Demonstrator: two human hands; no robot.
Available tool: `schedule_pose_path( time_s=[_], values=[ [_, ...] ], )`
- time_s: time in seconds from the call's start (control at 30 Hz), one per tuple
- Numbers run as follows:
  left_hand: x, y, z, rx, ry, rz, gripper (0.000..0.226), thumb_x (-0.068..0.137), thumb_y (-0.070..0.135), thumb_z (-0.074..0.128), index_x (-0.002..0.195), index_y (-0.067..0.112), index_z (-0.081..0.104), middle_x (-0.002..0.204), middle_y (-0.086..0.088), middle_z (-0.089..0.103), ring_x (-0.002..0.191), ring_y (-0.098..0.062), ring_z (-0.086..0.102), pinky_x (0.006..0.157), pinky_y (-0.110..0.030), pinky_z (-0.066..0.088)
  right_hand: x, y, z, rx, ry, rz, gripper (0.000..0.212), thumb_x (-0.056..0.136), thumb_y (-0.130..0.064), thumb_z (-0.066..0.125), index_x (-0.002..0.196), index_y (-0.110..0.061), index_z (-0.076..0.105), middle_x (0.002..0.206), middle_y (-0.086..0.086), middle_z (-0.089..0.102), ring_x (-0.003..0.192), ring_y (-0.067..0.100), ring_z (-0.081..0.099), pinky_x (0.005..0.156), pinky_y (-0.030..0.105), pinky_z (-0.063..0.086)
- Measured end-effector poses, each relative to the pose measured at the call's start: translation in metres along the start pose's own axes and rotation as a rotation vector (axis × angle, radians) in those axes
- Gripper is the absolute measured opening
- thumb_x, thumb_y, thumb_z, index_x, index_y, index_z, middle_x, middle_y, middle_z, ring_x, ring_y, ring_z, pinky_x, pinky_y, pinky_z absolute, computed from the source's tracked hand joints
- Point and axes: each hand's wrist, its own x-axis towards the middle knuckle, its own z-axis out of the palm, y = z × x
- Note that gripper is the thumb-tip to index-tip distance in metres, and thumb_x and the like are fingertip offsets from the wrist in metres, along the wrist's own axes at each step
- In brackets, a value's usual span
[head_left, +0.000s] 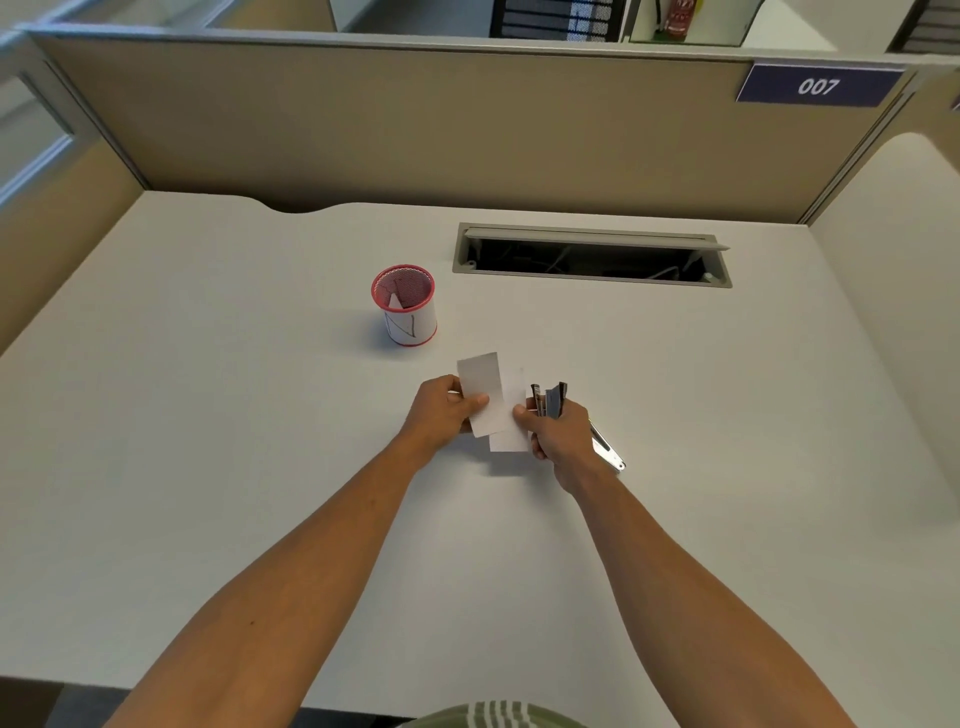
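Note:
My left hand (440, 414) pinches a small white paper slip (482, 389) between thumb and fingers, just above the white desk (208, 441). A second white slip (511, 415) lies partly behind it, and the thumb of my right hand (561, 439) touches its right edge. My right hand also grips a dark stapler (551, 400) with its jaws pointing up and away; its metal base (608, 452) sticks out behind the hand.
A red mesh pen cup (405, 304) wrapped in white paper stands on the desk beyond my hands. An open cable tray slot (592, 254) lies at the back right. Beige partition walls (415, 124) close in the desk, with a "007" sign (818, 85).

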Motion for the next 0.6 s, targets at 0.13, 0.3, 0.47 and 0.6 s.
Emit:
schedule_pose_path(
  time_s=[0.13,0.3,0.47,0.6],
  values=[
    [-0.002,-0.006,-0.012,0.001,0.101,-0.063,0.011,0.084,0.013,0.073,0.087,0.005,0.065,0.099,-0.011,0.07,0.086,-0.025,0.07,0.065,-0.035,0.061,0.001,0.005,0.009,-0.137,0.064,-0.03,0.023,0.078,-0.012,0.075,0.071,-0.012,0.054,0.059,0.002,0.054,0.041,0.014,0.043,0.038,0.022,0.035],
    [-0.007,-0.009,-0.028,0.06,0.131,-0.092,0.012,0.087,0.016,0.069,0.08,0.006,0.066,0.092,-0.004,0.07,0.076,-0.017,0.07,0.055,-0.024,0.057,0.002,0.008,0.022,-0.346,0.113,-0.076,0.013,0.075,-0.015,0.071,0.076,-0.009,0.059,0.072,0.006,0.063,0.062,0.025,0.057,0.056,0.037,0.052],
    [-0.009,-0.009,-0.031,0.145,0.069,-0.09,0.015,0.091,0.019,0.064,0.083,0.007,0.067,0.095,-0.004,0.07,0.078,-0.015,0.069,0.054,-0.02,0.053,0.001,0.007,0.03,-0.489,0.156,-0.162,0.025,0.079,-0.014,0.066,0.066,-0.012,0.045,0.066,0.003,0.051,0.066,0.027,0.049,0.062,0.041,0.048],
    [-0.011,-0.009,-0.027,0.215,0.045,-0.043,0.01,0.091,0.019,0.064,0.088,0.011,0.069,0.094,-0.006,0.071,0.075,-0.015,0.068,0.054,-0.02,0.049,-0.003,0.004,0.03,-0.384,0.16,-0.173,0.024,0.079,-0.021,0.069,0.067,-0.013,0.05,0.063,0.0,0.053,0.058,0.023,0.05,0.054,0.033,0.045]
  ],
)
